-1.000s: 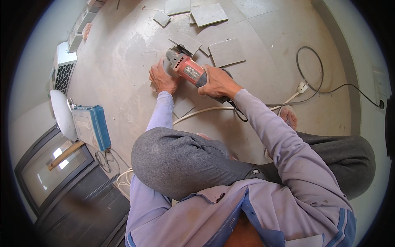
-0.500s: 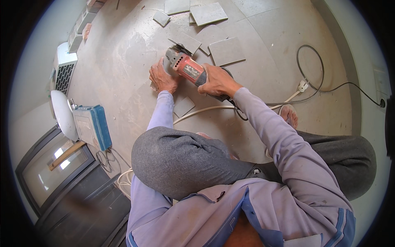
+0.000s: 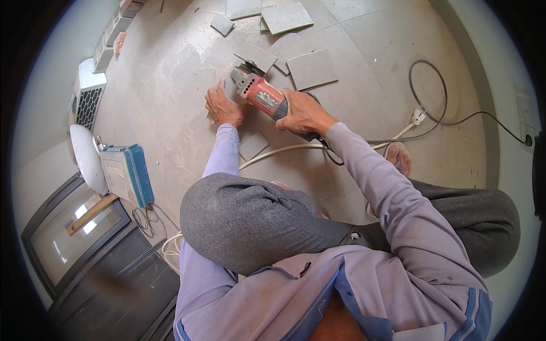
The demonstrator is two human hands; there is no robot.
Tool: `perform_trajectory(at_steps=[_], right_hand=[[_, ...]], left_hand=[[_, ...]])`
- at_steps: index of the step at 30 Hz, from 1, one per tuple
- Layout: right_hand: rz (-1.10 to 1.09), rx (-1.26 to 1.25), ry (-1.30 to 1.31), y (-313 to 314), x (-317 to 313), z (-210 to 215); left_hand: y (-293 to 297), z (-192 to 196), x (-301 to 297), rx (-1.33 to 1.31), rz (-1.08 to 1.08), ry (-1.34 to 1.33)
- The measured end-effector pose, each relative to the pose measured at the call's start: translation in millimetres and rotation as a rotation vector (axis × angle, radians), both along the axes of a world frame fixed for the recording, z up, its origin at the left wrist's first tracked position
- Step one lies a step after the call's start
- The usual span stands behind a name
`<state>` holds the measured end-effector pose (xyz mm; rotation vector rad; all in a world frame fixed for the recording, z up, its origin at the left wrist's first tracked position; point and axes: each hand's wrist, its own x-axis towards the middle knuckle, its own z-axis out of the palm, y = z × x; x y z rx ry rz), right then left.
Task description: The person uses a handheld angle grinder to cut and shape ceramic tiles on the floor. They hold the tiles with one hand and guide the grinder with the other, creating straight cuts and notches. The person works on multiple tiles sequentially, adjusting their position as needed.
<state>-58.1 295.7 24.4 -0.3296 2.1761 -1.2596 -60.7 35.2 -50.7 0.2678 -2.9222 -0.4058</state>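
Little has shifted over the past second: the red angle grinder (image 3: pixel 259 95) sits a touch nearer the grey tile (image 3: pixel 256 55) at its nose, and both hands keep the same stations on the dusty concrete floor (image 3: pixel 170 85).

The person crouches with one knee raised, and the right hand (image 3: pixel 303 112) is clenched around the rear of the grinder's body, fingers wrapped over the top, apparently to steer the tool and bear down on it. The left hand (image 3: pixel 223 107) lies beside the grinder's head, fingers curved downward and pressed to the floor, seemingly pinning the workpiece against the tool's pull; what exactly lies under the palm cannot be made out. The disc and its contact with the tile are hidden behind the guard and the hand.

A black cord (image 3: pixel 432 91) loops away to the right, kept behind the cutting line. More loose tiles (image 3: pixel 310 68) lie just beyond the grinder, and a small offcut (image 3: pixel 253 145) rests near the left sleeve. A blue tool case (image 3: pixel 128 173) stands well apart at the left.
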Motion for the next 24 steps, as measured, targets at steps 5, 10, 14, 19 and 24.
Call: perform_trajectory(at_steps=[5, 10, 14, 19, 24], right_hand=[[-0.035, 0.026, -0.024, 3, 4, -17], [-0.052, 0.004, 0.049, 5, 10, -3], [-0.059, -0.008, 0.135, -8, 9, -6], [-0.066, -0.011, 0.092, -10, 6, -14], [-0.062, -0.004, 0.040, -10, 4, -11]], left_hand=[[9, 8, 2, -0.001, -0.004, 0.010], [10, 10, 0, -0.004, 0.021, -0.009], [1, -3, -3, -0.027, 0.021, 0.012], [6, 1, -1, -0.032, 0.016, 0.014], [10, 10, 3, -0.012, -0.007, 0.002]])
